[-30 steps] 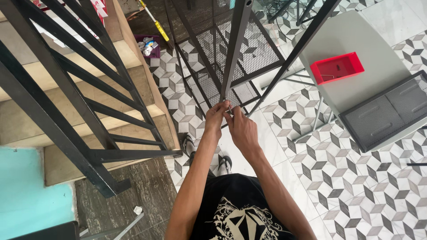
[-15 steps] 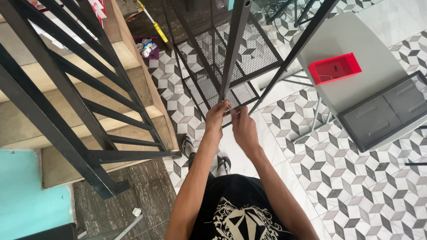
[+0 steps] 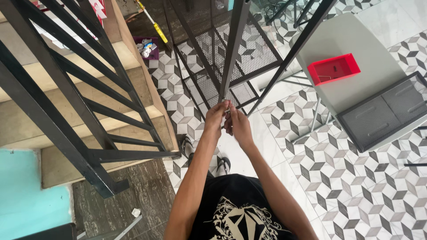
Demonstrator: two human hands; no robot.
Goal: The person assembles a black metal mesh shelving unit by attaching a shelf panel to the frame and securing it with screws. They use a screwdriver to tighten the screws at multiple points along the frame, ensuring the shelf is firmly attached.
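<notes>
Item 1, nearest: person's torso in a black printed shirt (image 3: 240, 218), both forearms stretched forward and down.

Item 2: left hand (image 3: 215, 116), fingers curled and pinched onto the lower end of a dark metal upright post (image 3: 233, 49). Right hand (image 3: 239, 124) just beside it, fingertips drawn together at the same spot, on or around something small and pale; too small to tell whether it is a fastener. The two hands touch or nearly touch.

Item 3: the post. Long axis runs from the hands away to the top edge of the view, leaning slightly rightward; its worked end points back at the person. It belongs to a black mesh shelf frame (image 3: 235, 58) standing on patterned floor tiles (image 3: 356, 186), with the person's sandalled feet below.

Step, as judged: hand-fitting or hand-turning a small part at the post's lower joint, left hand steadying, right hand doing the fine work. The next move likely calls for a steady post and small finger turns at the joint.

Item 4, left: black stair railing (image 3: 66, 102) over wooden steps.

Item 5, right: pale grey table (image 3: 356, 40) bearing a red open tray (image 3: 334, 69) and a dark mesh drawer unit (image 3: 382, 113).

Item 6, far: purple tub of small parts (image 3: 147, 46) on the floor.
</notes>
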